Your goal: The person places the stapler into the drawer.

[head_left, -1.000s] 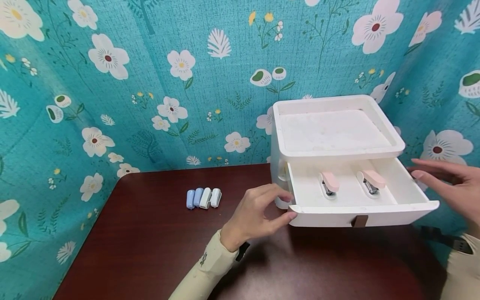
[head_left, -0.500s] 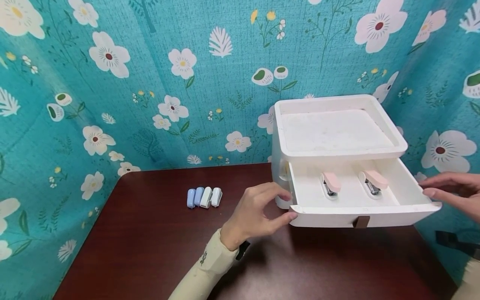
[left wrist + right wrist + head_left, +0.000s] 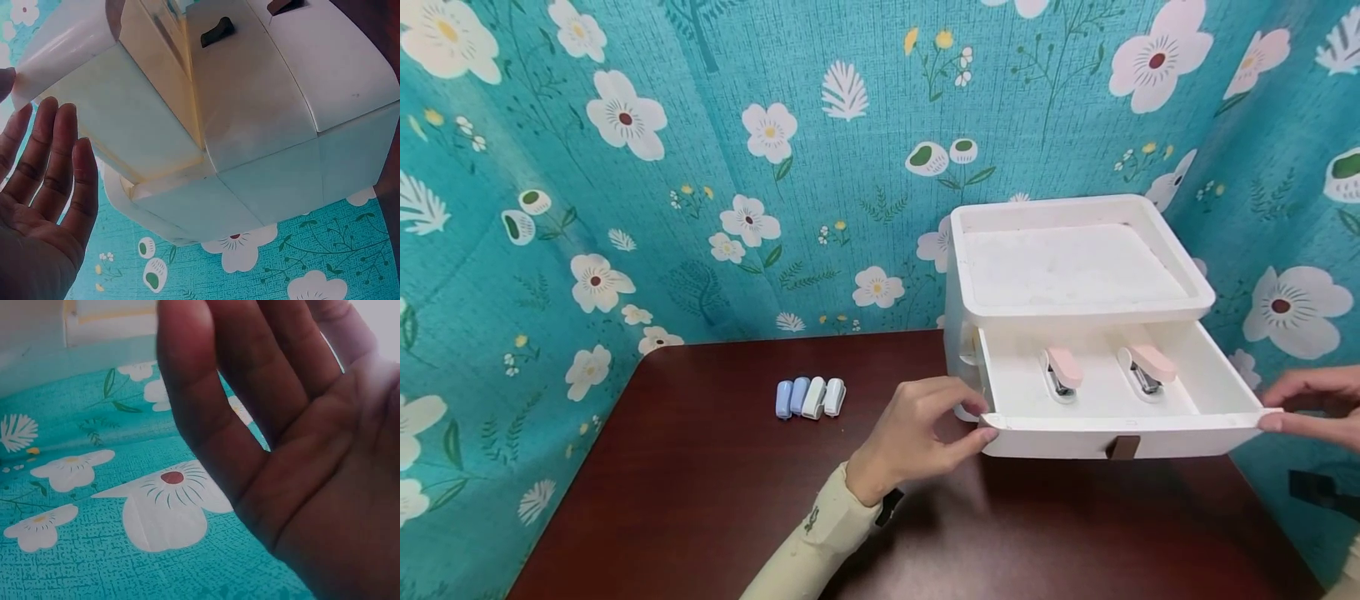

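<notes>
A white drawer (image 3: 1052, 442) with a brown pull tab is out of the white desktop cabinet (image 3: 970, 333). Inside it lie two pink-and-white mini staplers (image 3: 1064, 368), (image 3: 1152, 364), side by side. My left hand (image 3: 910, 433) pinches the front left corner of the drawer, thumb on the front face and fingertips behind it. At the opposite front corner, my right hand (image 3: 1326, 404) holds the edge between thumb and fingers. The left wrist view shows the drawer's side wall (image 3: 125, 112) beside the fingers; the right wrist view mostly shows the palm (image 3: 312, 487).
Two blue mini staplers (image 3: 784, 400) and two white ones (image 3: 813, 397) stand in a row on the dark red table (image 3: 700, 500), left of the cabinet. More drawers (image 3: 262, 81) sit lower in the cabinet. A floral teal curtain (image 3: 820, 183) hangs close behind.
My right hand has moved forward along the drawer's right side, toward me, and now grips its front right corner. The left hand has kept its place; the drawer looks unmoved.
</notes>
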Demonstrator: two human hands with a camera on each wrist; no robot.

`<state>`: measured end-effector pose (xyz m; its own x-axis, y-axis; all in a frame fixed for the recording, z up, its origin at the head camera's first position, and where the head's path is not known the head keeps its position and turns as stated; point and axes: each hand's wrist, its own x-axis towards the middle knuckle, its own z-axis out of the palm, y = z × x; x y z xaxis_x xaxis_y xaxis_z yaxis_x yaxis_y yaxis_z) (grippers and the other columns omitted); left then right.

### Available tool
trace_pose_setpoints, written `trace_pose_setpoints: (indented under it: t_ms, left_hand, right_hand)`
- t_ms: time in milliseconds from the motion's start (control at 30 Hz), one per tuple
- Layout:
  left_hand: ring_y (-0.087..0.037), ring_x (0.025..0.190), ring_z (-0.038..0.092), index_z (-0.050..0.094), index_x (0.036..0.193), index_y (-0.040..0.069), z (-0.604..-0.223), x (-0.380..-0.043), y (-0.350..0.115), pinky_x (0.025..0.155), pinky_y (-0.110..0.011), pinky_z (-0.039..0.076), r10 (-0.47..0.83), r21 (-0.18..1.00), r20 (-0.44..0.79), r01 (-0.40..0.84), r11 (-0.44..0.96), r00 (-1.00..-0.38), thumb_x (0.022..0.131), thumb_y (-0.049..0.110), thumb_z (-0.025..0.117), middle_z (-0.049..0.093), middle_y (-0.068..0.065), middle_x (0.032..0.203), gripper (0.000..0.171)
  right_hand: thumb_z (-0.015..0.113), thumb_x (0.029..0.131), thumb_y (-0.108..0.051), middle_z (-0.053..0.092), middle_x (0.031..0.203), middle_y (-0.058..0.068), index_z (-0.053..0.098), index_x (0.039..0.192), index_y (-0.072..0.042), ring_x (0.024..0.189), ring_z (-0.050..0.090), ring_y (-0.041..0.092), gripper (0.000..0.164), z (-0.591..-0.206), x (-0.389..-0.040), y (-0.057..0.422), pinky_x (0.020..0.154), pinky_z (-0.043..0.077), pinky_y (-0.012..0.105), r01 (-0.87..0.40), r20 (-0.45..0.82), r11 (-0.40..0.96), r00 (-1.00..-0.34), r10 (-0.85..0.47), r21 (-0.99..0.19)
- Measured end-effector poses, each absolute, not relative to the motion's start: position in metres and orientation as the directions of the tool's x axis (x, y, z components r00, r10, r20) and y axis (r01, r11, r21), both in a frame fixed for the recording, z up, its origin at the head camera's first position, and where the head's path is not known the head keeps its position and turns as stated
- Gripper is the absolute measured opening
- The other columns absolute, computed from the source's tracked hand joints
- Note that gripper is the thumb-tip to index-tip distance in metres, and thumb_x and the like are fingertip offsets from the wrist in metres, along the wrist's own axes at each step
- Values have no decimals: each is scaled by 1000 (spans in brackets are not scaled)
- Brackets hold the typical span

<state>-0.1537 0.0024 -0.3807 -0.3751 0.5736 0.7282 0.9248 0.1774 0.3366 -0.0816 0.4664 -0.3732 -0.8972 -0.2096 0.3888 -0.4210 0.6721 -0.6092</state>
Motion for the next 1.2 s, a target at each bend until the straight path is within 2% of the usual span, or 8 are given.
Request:
trace_pose_setpoints:
  t_ms: [233,633,833,933,1067,1200]
  left_hand:
    - [5,77,57,67,91,15,-382,-153,4,76,-5,46,593,355,709,920,167,-381,86,26,71,66,8,80,13]
    - [5,77,59,67,92,15,-382,-156,5,75,-5,46,588,348,708,918,191,-391,87,26,69,67,9,80,13]
    - [5,74,58,68,95,15,-381,-161,6,67,-3,45,571,401,685,888,223,-453,87,26,70,68,8,81,14]
    - [5,70,55,67,96,16,-381,-165,7,61,-3,44,552,445,673,866,230,-493,87,28,70,67,8,82,15]
    - [5,72,57,68,97,15,-383,-175,9,60,-5,44,517,468,687,855,224,-511,88,28,70,69,7,85,16]
    - [4,78,61,68,98,14,-385,-186,12,65,-6,47,481,481,702,848,225,-525,87,28,71,71,5,87,18]
  right_hand:
    - [76,61,23,68,83,-20,70,85,-15,71,63,-5,46,-379,-81,475,64,46,1,-445,380,674,-889,-254,-590]
    - [77,58,24,68,85,-22,70,84,-13,74,62,-9,45,-377,-84,470,66,44,-1,-430,410,688,-888,-207,-585]
    - [74,62,25,70,80,-18,70,82,-6,73,64,-9,37,-372,-85,459,68,44,-1,-363,410,689,-906,-104,-628]
    - [76,67,19,68,81,-21,70,84,-4,75,62,-12,29,-370,-88,454,66,44,-1,-308,393,712,-918,-49,-631]
    - [79,74,5,63,84,-29,69,91,-1,78,57,-17,20,-367,-93,449,64,41,-1,-200,342,752,-939,35,-628]
    - [78,80,-10,57,86,-36,67,102,-1,78,52,-18,27,-366,-98,447,60,41,4,-85,269,778,-957,110,-622]
